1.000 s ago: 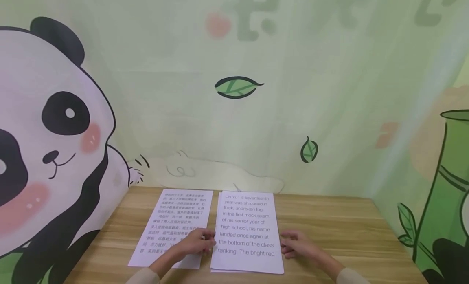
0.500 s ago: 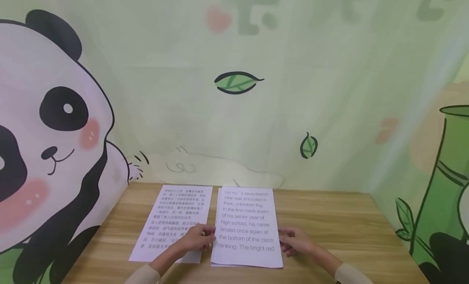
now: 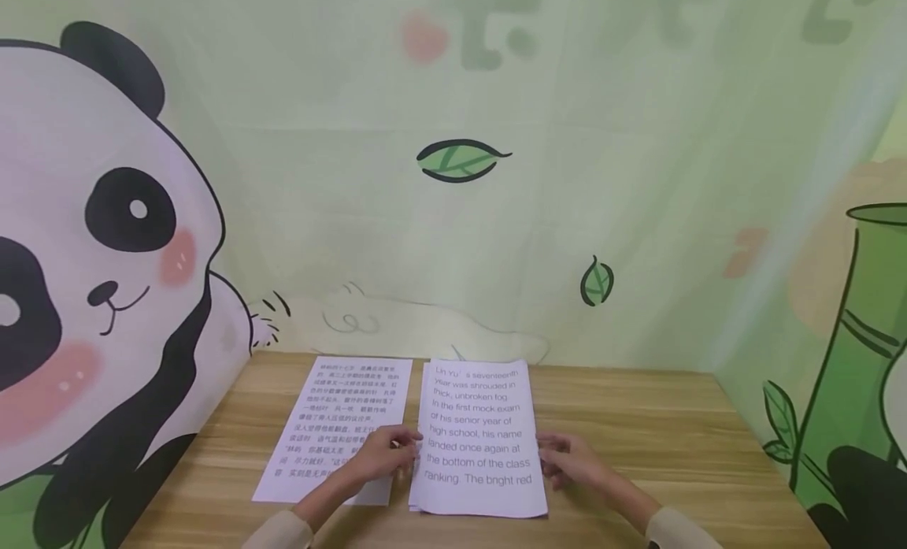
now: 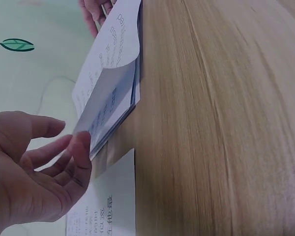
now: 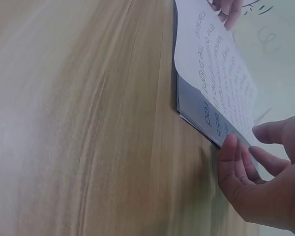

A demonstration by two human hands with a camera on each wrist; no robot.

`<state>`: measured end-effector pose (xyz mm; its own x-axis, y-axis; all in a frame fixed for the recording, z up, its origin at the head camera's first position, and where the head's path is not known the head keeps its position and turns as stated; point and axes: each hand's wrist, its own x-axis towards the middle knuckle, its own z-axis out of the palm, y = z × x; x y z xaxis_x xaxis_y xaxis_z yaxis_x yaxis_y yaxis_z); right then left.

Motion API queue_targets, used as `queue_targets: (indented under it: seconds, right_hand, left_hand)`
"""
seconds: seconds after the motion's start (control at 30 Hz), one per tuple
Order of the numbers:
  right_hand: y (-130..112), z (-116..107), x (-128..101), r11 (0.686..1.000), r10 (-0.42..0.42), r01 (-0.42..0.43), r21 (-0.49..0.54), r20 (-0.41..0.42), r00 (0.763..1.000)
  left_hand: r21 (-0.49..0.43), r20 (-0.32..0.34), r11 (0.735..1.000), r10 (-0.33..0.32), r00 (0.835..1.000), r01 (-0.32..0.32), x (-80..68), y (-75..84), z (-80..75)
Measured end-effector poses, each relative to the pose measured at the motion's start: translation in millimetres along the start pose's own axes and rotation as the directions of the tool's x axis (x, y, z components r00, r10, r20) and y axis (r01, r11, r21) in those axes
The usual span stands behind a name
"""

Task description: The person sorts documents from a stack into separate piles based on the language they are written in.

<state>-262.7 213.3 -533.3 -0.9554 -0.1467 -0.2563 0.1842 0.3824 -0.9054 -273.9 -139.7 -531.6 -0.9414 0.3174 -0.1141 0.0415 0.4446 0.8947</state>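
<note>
A stack of printed sheets (image 3: 478,439) with large English text lies on the wooden table. Its top sheet bows up along the near edge, leaving a gap above the sheets below, as both wrist views show. At the stack's left edge is my left hand (image 3: 386,454), fingers loosely bent and fingertips right at the paper; the thumb stands apart from them. My right hand (image 3: 572,461) mirrors it at the right edge, fingertips touching the side of the stack in the right wrist view (image 5: 265,172). Partly under my left forearm lies a sheet with Chinese text (image 3: 340,423).
Behind the wooden table (image 3: 638,423) hangs a green backdrop (image 3: 340,218) printed with a panda (image 3: 142,281), leaves and bamboo. Bare tabletop extends to the right of the stack and along its near side.
My right hand has come in slightly to the left, up to the stack's edge. My left hand stays by the left edge. The head view has tilted slightly.
</note>
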Motion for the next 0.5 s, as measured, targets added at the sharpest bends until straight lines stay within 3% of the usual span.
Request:
queue_targets:
  seconds: [0.13,0.33,0.5]
  right_hand:
    - [0,0,3,0.999,-0.005,0.006,0.050,-0.022,1.000]
    - [4,-2,4,0.983,-0.041,0.027,0.181,0.073,0.996]
    - [9,-3,6,0.981,-0.005,-0.011,0.196,0.079,0.997]
  left_hand:
    - [-0.062,-0.020,0.998,-0.030,0.999,0.028,7.2,-1.7,3.8]
    - [-0.129,-0.011,0.985,-0.114,0.993,0.111,14.0,-5.2,8.7]
    - [-0.150,0.016,0.976,-0.158,0.987,0.158,15.3,-9.2,8.3]
